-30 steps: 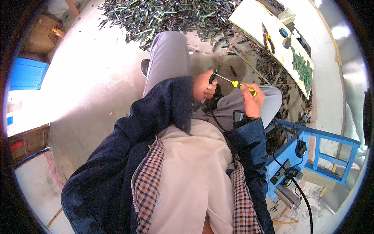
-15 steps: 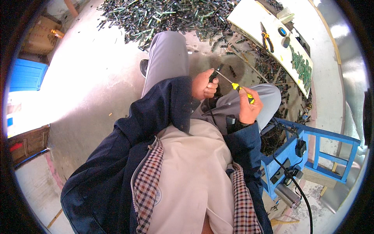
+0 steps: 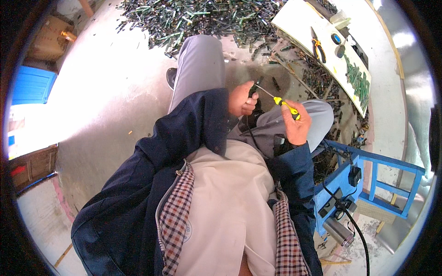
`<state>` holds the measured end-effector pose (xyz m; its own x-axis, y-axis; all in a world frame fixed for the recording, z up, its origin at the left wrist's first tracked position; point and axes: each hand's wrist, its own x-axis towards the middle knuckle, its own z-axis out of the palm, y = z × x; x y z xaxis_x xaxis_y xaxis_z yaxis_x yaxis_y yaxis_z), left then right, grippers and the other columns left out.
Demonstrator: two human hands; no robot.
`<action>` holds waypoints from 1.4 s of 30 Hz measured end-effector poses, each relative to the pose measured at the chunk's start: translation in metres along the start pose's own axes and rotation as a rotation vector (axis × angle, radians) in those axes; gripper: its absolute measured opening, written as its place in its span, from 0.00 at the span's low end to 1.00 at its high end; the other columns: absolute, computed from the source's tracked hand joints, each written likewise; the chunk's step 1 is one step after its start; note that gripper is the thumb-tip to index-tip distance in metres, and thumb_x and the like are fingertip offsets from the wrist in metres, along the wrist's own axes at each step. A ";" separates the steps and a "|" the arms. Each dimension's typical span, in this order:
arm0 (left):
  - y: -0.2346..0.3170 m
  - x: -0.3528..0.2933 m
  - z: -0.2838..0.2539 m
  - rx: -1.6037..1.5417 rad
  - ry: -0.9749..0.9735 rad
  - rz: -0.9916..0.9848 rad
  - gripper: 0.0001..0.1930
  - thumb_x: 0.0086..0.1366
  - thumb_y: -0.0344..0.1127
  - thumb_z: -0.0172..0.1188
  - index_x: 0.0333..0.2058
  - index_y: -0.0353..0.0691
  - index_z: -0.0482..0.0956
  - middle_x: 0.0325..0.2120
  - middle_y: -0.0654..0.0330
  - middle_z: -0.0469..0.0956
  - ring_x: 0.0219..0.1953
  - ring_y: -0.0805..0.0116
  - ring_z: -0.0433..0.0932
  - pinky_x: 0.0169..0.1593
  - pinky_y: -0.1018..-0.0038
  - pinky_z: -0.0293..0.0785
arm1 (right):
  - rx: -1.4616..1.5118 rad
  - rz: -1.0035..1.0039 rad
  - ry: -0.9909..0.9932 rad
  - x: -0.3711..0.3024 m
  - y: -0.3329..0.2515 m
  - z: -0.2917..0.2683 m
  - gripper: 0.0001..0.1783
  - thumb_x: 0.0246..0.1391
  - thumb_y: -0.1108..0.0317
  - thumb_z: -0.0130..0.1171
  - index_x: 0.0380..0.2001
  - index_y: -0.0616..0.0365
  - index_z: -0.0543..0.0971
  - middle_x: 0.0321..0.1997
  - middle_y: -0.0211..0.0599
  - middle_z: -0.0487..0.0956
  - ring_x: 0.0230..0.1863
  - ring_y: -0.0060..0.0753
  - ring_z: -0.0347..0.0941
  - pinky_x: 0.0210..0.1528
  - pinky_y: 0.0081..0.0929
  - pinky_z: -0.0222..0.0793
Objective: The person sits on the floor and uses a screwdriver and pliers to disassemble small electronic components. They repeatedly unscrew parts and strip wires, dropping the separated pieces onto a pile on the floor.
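Observation:
My left hand (image 3: pixel 241 99) is closed around a small dark piece (image 3: pixel 253 89) whose exact kind I cannot make out. A black cord (image 3: pixel 250 129) hangs below that hand. With thumb and fingers my right hand (image 3: pixel 297 122) grips a screwdriver (image 3: pixel 279 101) by its yellow-and-black handle. Its thin metal shaft points up and left, the tip at the dark piece by my left thumb; whether the two touch is too small to tell. Both hands are above my crossed legs.
Ahead lies a big heap of thin dark and green strips (image 3: pixel 198 20). A white board (image 3: pixel 299 20) at the far right carries pliers (image 3: pixel 316 45), a blue-and-black roll (image 3: pixel 336 38) and several green strips (image 3: pixel 357 78). To my right stands a blue frame (image 3: pixel 391 186) with black cables (image 3: pixel 343 202).
My right hand and the screwdriver have shifted very slightly, with the tip still by the dark piece. My left hand keeps the same grip.

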<state>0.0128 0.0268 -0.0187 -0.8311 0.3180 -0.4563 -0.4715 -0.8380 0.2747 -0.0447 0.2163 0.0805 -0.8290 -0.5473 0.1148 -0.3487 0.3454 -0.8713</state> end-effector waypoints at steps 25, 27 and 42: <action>0.002 -0.006 0.013 -0.053 -0.086 -0.061 0.24 0.66 0.56 0.35 0.18 0.47 0.62 0.06 0.73 0.52 0.07 0.79 0.49 0.09 0.79 0.44 | 0.182 -0.013 0.196 -0.002 0.021 0.002 0.06 0.48 0.72 0.61 0.31 0.63 0.79 0.23 0.25 0.72 0.19 0.13 0.62 0.21 0.13 0.56; 0.003 -0.007 0.014 -0.039 -0.081 -0.040 0.24 0.66 0.56 0.35 0.19 0.47 0.62 0.07 0.73 0.52 0.07 0.79 0.49 0.10 0.79 0.43 | 0.092 -0.060 0.216 -0.004 0.016 0.006 0.07 0.48 0.73 0.61 0.31 0.64 0.79 0.24 0.25 0.72 0.23 0.14 0.64 0.25 0.13 0.59; 0.002 -0.009 0.014 -0.015 -0.085 -0.057 0.26 0.64 0.62 0.35 0.20 0.47 0.63 0.07 0.72 0.53 0.07 0.78 0.48 0.13 0.77 0.44 | 0.353 0.168 0.226 -0.003 0.027 0.000 0.04 0.48 0.73 0.61 0.29 0.62 0.78 0.24 0.21 0.72 0.25 0.13 0.63 0.28 0.13 0.58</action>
<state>0.0155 0.0286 -0.0022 -0.8255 0.4010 -0.3971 -0.5145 -0.8239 0.2376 -0.0518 0.2273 0.0569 -0.9499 -0.3116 0.0249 -0.0629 0.1122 -0.9917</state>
